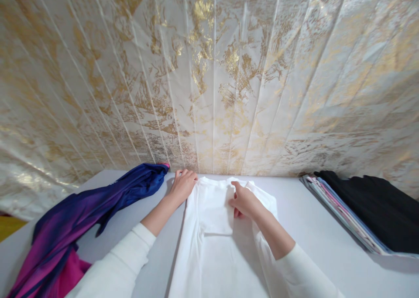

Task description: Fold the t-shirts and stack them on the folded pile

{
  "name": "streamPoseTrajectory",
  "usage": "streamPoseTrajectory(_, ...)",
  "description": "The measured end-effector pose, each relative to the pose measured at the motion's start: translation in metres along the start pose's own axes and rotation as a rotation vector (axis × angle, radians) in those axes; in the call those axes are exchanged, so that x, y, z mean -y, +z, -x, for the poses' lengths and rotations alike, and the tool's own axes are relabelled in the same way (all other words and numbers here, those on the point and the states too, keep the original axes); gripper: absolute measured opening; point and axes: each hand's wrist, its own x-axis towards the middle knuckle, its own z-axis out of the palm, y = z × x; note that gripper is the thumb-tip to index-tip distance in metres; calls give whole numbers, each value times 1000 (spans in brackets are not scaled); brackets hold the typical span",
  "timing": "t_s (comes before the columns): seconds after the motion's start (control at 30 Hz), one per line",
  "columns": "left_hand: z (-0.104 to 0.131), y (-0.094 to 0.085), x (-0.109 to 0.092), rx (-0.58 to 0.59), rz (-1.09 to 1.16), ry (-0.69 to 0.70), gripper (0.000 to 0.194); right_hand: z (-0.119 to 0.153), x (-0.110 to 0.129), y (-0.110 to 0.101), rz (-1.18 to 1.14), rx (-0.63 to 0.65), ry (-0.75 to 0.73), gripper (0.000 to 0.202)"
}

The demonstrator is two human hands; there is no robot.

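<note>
A white garment point(218, 263) lies lengthwise on the white table, with a folded flap near its far end. My left hand point(184, 183) is at the garment's far left corner, its fingers closed on the edge of the cloth. Over the right part of the far end is my right hand point(244, 200); its index finger bends toward the cloth and the other fingers curl under, around the flap's right edge. The right fingertips are partly hidden against the white fabric.
A crumpled blue, purple and pink garment point(94, 202) lies on the table point(327, 263) at the left. At the right is a stack of folded clothes with a black one point(369, 206) on top. A gold-patterned white curtain point(212, 79) hangs behind the table.
</note>
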Motion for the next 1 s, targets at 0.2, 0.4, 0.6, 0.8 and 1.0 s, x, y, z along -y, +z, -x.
streamPoseTrajectory(0.2, 1, 0, -2, -16, -20, 10, 13, 10, 18, -1, 329, -242, -96, 63)
streamPoseTrajectory(0.4, 3, -4, -7, -35, -58, -10, 25, 13, 30, 47, 408, -294, -437, 50)
streamPoseTrajectory(0.6, 13, -20, -40, -41, -95, -31, 46, 8, 17, 87, 425, -205, -389, 65)
streamPoseTrajectory(0.8, 59, -16, -68, 87, -91, 84, 48, 9, 17, 84, 430, -192, -387, 63)
streamPoseTrajectory(1.0, 96, -5, -37, 91, -92, 39, 56, 8, 19, 85, 379, -191, -397, 61)
